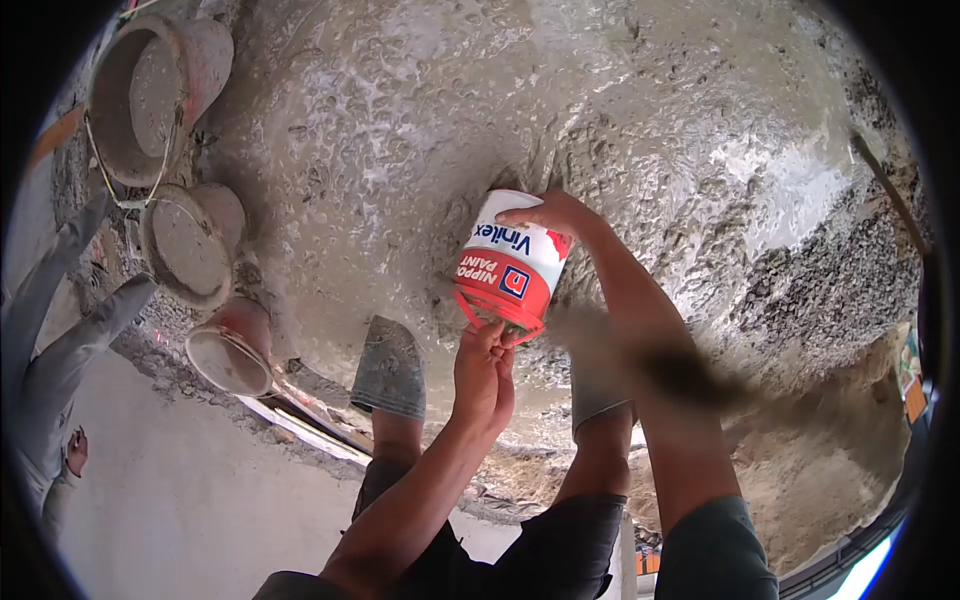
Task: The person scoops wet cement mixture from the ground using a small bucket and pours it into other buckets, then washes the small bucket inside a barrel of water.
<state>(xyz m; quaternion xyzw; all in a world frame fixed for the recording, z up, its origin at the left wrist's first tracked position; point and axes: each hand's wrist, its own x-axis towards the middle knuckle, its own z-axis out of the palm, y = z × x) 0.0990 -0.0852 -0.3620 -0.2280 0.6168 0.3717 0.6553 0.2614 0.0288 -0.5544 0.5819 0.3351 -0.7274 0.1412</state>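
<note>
A red and white paint bucket (507, 262) with upside-down lettering is tilted over wet grey mortar (400, 220). My right hand (560, 215) is spread against the white base end of the bucket, fingers along its side. At the near end, my left hand (487, 350) is closed on the red rim and handle, fingers pinched there. The inside of the bucket is hidden from me. My legs stand in the mortar, the lower parts covered by grey, mud-coated boots (390, 368). A dark blurred shape (690, 375) crosses in front of my right forearm; I cannot tell what it is.
Several mortar-coated buckets stand along the left, including a large bucket (205, 65) with a wire handle. Another person in grey trousers (70, 310) is at the far left. Gravel (820, 280) and a sand heap (820, 465) lie right. A long handle (890, 190) juts in there.
</note>
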